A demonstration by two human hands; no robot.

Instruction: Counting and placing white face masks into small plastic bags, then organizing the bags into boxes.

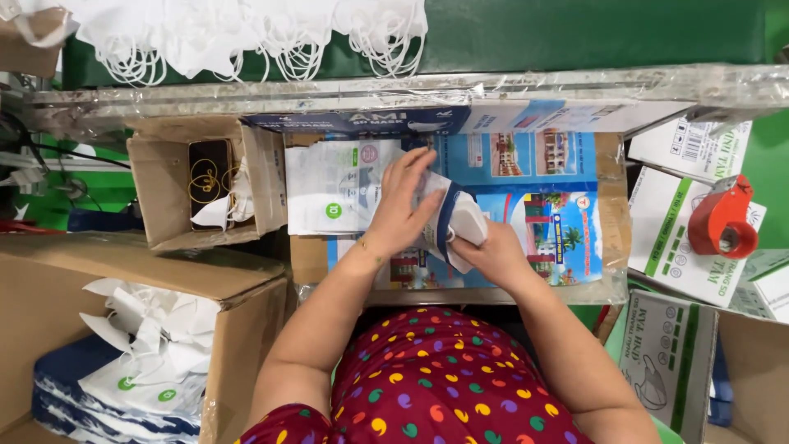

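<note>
At the far left, a large cardboard box [123,329] filled with white packets is seen, and behind it a smaller open carton [177,185] holding rubber bands. A flat stack of printed white bags [329,189] is laid on the worktable [612,238], just left of the hands. The left hand [403,205] is spread flat with fingers extended over the top of a bundle of white masks [460,222], pressing on it. The bundle is gripped from the right by the right hand [493,251], closed around its lower end. Further right, a red tape dispenser [723,218] is set on white boxes [674,238].
</note>
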